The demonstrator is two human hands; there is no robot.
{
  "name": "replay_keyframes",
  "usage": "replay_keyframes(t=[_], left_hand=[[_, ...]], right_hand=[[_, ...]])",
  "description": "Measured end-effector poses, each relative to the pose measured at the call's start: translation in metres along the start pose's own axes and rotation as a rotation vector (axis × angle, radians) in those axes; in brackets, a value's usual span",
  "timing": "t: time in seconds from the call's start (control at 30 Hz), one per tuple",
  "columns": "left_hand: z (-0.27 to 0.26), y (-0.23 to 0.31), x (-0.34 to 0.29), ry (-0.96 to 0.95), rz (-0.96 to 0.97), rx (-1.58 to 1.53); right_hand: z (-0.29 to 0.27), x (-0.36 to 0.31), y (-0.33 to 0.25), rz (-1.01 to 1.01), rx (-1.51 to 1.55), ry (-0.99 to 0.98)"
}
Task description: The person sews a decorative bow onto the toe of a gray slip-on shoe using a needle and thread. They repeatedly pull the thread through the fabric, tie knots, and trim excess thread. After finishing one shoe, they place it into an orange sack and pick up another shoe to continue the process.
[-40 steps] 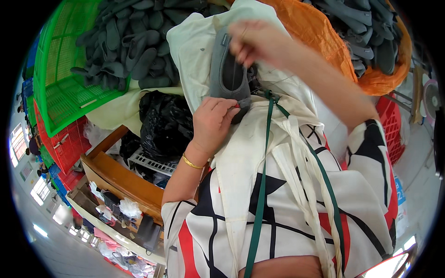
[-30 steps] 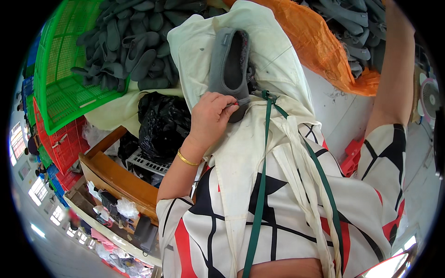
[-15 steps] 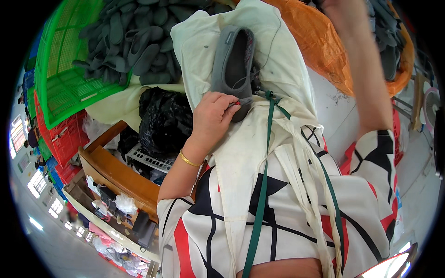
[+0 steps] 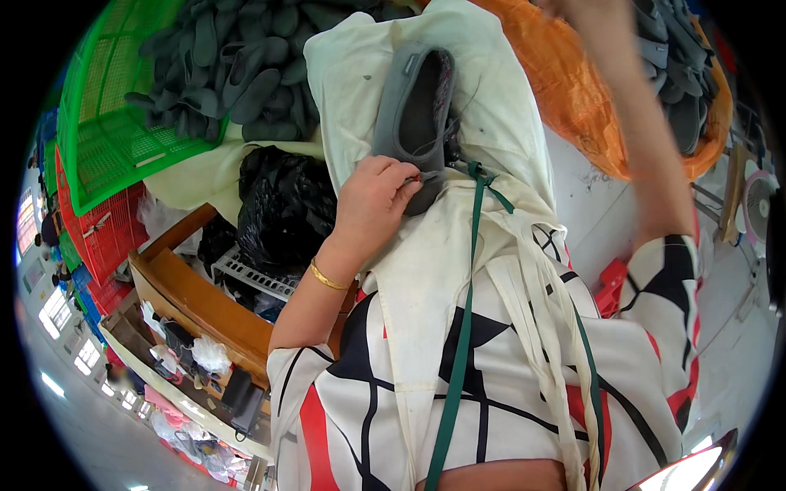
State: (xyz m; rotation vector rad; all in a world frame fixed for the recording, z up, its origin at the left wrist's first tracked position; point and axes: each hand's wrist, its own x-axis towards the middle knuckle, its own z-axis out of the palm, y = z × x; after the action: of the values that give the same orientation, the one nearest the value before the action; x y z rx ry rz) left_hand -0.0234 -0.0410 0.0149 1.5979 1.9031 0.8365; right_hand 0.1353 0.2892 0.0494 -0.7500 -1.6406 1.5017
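A grey felt slipper (image 4: 391, 114), its opening facing up, lies on the white cloth (image 4: 499, 98) over my lap. My left hand (image 4: 372, 200) is closed on the slipper's heel end, thumb and fingers pinching its edge. A bit of red shows at the fingertips. Within the slipper's opening a thin thread is faintly visible. My right arm stretches far forward, and my right hand (image 4: 573, 10) is at the top edge of the view, blurred and partly cut off. Whether it holds anything is not visible.
A green plastic basket (image 4: 110, 123) beside a heap of grey slippers (image 4: 246, 82) stands at the far left. An orange sack (image 4: 565, 82) with more slippers is at the far right. A black plastic bag (image 4: 286, 204) and a wooden drawer (image 4: 196, 299) sit left of my lap.
My right hand has shifted slightly to the left along the top edge. The left hand keeps its pinch on the slipper. The thread across the white cloth shows less now.
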Motion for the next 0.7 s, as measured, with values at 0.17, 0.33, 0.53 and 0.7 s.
replay_keyframes(t=[0.17, 0.33, 0.53, 0.7], left_hand=[[-0.002, 0.005, -0.003, 0.100, -0.068, 0.128], [0.007, -0.002, -0.012, 0.193, -0.059, 0.099], [0.019, -0.009, -0.018, 0.282, -0.046, 0.013], [0.019, -0.009, -0.018, 0.291, -0.053, 0.016]], right_hand=[[0.094, -0.115, 0.011, 0.493, -0.209, -0.756], [0.098, -0.155, 0.014, 0.196, -0.437, -0.785], [0.092, -0.172, 0.014, 0.064, -0.527, -0.737], [0.093, -0.172, 0.016, 0.028, -0.529, -0.733]])
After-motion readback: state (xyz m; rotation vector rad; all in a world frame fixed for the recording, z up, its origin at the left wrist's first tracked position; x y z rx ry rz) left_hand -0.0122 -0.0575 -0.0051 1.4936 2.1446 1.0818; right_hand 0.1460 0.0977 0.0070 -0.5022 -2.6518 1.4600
